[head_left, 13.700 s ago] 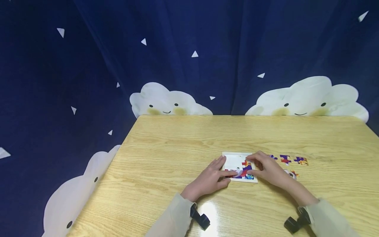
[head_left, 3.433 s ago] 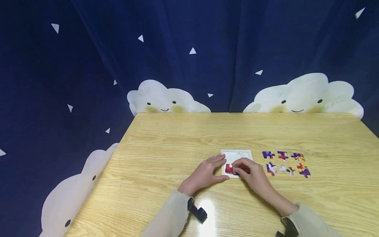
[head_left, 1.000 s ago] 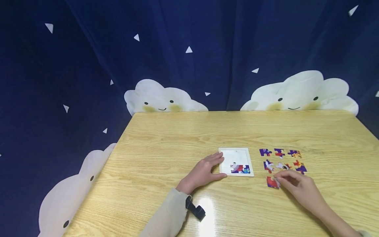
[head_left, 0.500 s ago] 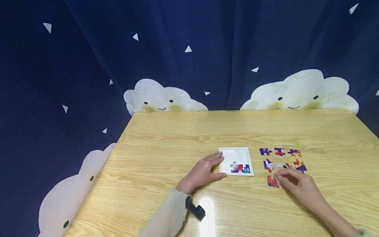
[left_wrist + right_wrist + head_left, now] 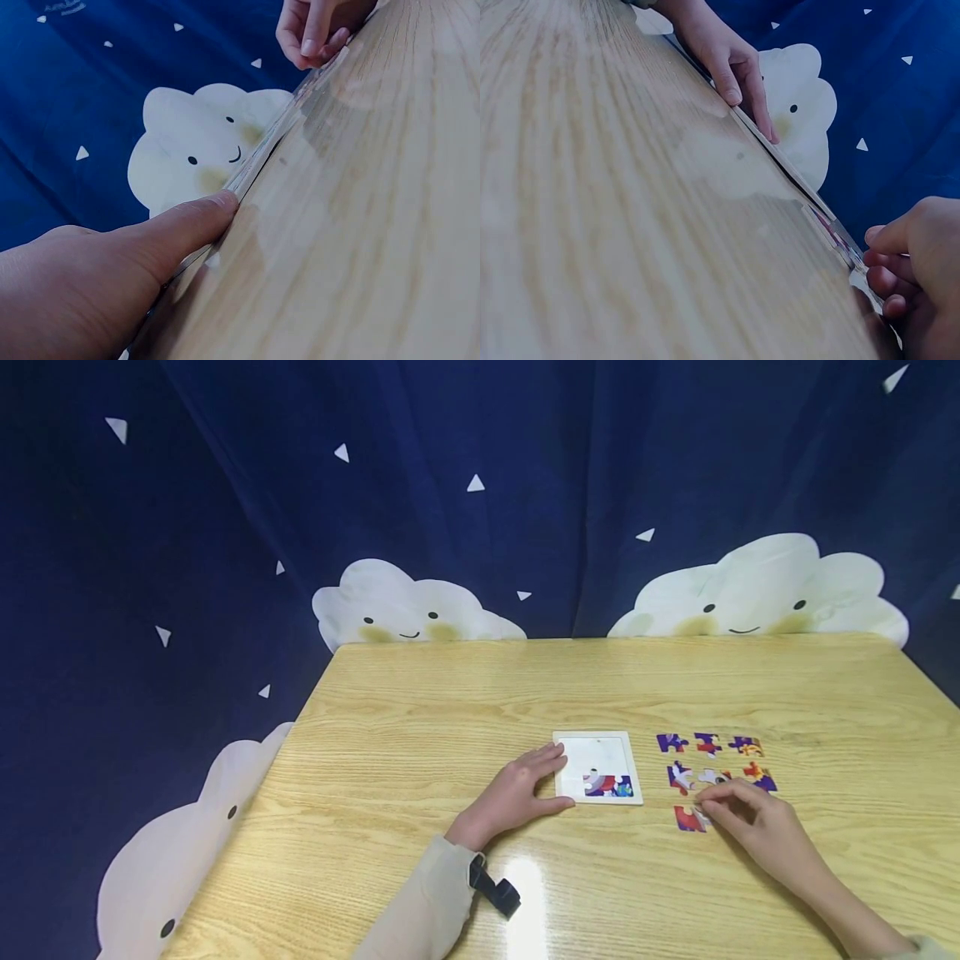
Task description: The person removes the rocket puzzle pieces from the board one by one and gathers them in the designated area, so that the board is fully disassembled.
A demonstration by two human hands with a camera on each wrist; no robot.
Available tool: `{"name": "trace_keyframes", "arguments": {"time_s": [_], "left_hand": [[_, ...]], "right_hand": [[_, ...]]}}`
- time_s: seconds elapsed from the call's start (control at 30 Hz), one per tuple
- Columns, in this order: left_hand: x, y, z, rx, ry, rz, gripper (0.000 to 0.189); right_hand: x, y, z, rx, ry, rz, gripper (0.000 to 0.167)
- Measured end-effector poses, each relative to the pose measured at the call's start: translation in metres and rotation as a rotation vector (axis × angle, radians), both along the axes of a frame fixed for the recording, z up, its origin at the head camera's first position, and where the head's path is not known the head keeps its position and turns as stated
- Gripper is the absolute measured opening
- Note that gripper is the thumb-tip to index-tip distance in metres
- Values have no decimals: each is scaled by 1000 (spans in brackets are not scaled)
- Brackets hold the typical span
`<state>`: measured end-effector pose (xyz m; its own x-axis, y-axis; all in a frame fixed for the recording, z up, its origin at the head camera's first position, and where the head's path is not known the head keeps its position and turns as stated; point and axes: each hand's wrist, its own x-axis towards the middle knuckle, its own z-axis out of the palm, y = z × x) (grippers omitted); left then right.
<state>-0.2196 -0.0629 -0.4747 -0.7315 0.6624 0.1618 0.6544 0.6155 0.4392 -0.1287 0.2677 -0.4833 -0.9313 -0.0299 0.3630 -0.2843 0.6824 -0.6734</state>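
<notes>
My left hand (image 5: 517, 793) rests on the left rim of a white puzzle frame (image 5: 635, 777), thumb extended at its lower left corner. In the frame's lower right sit joined jigsaw pieces (image 5: 611, 787) in purple, red and blue; the rest of its white bed is bare. Right of it, my right hand (image 5: 757, 827) pinches a greyish jigsaw piece (image 5: 702, 816) between thumb and forefinger, low over the table. A red jigsaw piece (image 5: 687, 819) lies against it. The fingers partly hide the held piece.
Loose puzzle pieces lie beyond my right hand: a back row with a purple piece (image 5: 672, 742), a red-purple piece (image 5: 707, 742) and an orange-purple piece (image 5: 747, 746); nearer are several more, including an orange one (image 5: 761, 775). A wooden table (image 5: 450, 718) meets a dark blue curtain (image 5: 450, 510).
Since 13.7 s ago, pieces have left the frame for the table at right. The red piece, in the frame 3.4 s ago, now lies outside. Lately my right hand shifts slightly; my left stays.
</notes>
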Motion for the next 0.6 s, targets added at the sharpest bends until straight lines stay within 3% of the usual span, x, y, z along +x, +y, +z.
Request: {"name": "trace_keyframes", "arguments": {"time_s": [0.3,0.6], "left_hand": [[0,-1,0,-3,0,3,67],[0,-1,-1,-3,-6,2,67]], "right_hand": [[-3,-7,1,-6,75,11,20],[-13,-22,5,-10,90,81,25]]}}
